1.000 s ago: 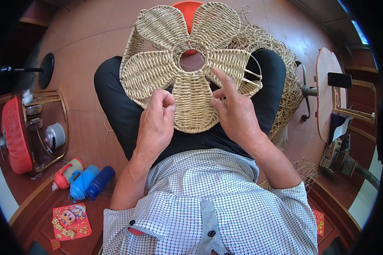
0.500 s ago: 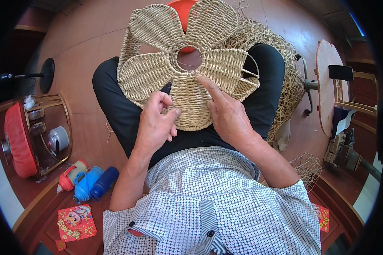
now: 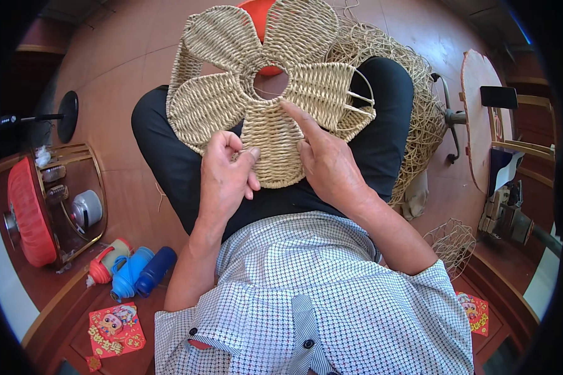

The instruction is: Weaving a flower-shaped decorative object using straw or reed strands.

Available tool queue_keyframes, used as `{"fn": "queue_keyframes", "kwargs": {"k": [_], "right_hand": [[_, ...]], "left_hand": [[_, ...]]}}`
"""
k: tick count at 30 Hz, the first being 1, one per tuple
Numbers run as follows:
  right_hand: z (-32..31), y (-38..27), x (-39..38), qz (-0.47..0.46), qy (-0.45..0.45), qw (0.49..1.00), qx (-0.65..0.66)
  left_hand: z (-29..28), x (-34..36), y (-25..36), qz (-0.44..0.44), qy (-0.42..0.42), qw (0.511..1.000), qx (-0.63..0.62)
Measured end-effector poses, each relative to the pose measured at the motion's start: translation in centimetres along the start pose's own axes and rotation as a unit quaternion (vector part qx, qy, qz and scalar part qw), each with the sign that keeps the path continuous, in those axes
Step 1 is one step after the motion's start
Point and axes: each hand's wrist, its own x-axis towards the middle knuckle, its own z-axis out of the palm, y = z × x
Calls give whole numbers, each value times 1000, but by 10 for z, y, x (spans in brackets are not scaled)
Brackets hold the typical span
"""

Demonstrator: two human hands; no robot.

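A flower-shaped woven straw piece (image 3: 303, 28) with five petals around a ringed hole lies over my dark-trousered legs. The right petal has bare rods and a loop at its outer edge. My left hand (image 3: 225, 172) is curled at the left edge of the bottom petal (image 3: 270, 162), its thumb against the weave. My right hand (image 3: 328, 165) is at that petal's right edge, with the index finger stretched to the lower rim of the central ring and the other fingers bent, partly hidden. An orange object (image 3: 256, 15) shows behind the top petals.
Tangled straw cord (image 3: 413, 75) lies right and behind my legs. At left are a black stand base (image 3: 69, 115), a rack (image 3: 97, 162) with a red cover, several bottles (image 3: 155, 270) and red paper cards (image 3: 116, 328). At right stand a round board (image 3: 472, 125) and metal machinery (image 3: 510, 215).
The woven piece has shifted slightly up and left in view. My right index finger has moved left onto the central ring's rim. My left fingers have curled at the petal edge.
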Motion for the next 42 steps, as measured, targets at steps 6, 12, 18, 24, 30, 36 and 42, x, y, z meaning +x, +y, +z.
{"fn": "queue_keyframes", "kwargs": {"k": [6, 12, 18, 24, 30, 36, 42], "right_hand": [[-8, -14, 5, 45, -36, 998, 0], [1, -13, 4, 99, -57, 988, 106], [12, -1, 3, 18, -11, 998, 55], [20, 7, 4, 35, -18, 999, -4], [-5, 9, -18, -70, 138, 983, 99], [-89, 111, -58, 60, 386, 897, 207], [-111, 290, -54, 301, 430, 844, 112]], "left_hand": [[-1, 3, -1, -8, 2, 999, 48], [-5, 10, -11, 26, -17, 995, 92], [-9, 11, -19, 56, -12, 989, 137], [-3, 9, -11, -1, 6, 988, 153], [-9, 1, 2, 26, -16, 992, 124], [-24, 0, 17, 59, 33, 987, 144], [-35, 3, 33, 143, 68, 978, 134]]}}
